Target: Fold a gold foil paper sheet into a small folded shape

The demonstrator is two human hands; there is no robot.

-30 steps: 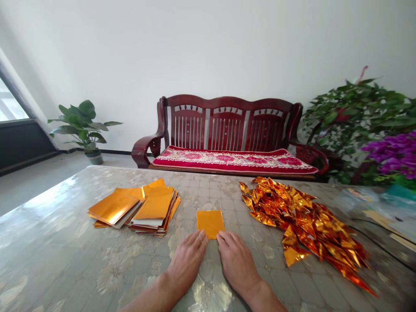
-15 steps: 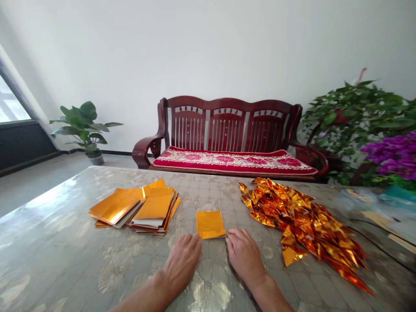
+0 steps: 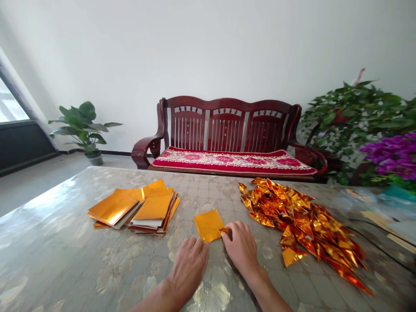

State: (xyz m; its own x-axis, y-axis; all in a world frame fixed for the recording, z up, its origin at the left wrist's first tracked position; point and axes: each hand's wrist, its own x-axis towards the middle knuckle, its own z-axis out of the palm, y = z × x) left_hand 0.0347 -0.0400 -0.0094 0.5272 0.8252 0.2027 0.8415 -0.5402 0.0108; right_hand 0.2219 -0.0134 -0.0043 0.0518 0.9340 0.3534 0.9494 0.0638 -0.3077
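A small square of shiny gold foil paper (image 3: 208,224) lies on the table between my hands, turned slightly askew. My right hand (image 3: 242,247) pinches its near right corner, which is lifted and bent up between thumb and fingers. My left hand (image 3: 190,262) rests at the near left corner, fingers together and bent, with the fingertips against the edge; whether they grip it is hidden. To the left sits a loose stack of gold foil sheets (image 3: 154,208), some with pale undersides. On the right lies a heap of folded, pointed gold foil pieces (image 3: 292,212).
The table (image 3: 74,260) has a patterned, glossy cover. At its right end are clear plastic bags (image 3: 373,199) and a dark cable (image 3: 377,247). Beyond it stand a wooden bench (image 3: 227,130), a potted plant (image 3: 87,125) and purple flowers (image 3: 390,154).
The foil square has turned a little counterclockwise. My right hand has moved left onto its near corner and bent that corner up. My left hand has shifted slightly right and nearer to me.
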